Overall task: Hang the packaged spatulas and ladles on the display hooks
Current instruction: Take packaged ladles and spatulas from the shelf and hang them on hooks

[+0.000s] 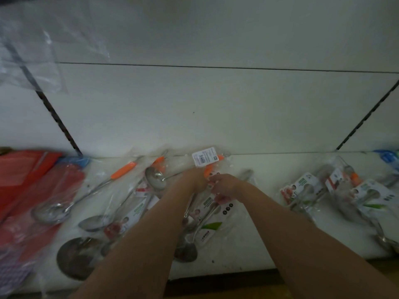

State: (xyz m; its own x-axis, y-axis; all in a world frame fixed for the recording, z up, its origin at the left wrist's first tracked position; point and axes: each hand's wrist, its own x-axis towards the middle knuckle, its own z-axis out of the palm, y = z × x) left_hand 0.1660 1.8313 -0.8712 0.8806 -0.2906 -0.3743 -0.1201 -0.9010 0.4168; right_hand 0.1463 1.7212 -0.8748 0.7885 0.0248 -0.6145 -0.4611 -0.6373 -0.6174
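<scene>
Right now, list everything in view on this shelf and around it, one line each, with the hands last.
packaged utensil under the hands: one, steel with orange handle, shelf centre
white label: one, white, at that package's far end
loose packaged ladles: several, steel, some with orange handles, shelf left of centre
packaged utensils: a pile, steel with white and green cards, shelf right
red packages: a stack, red, far left
clear bag: one, transparent, upper left
shelf: one, white
back panel: white, no hooks visible
left hand: grip on the package
right hand: grip on the package
</scene>
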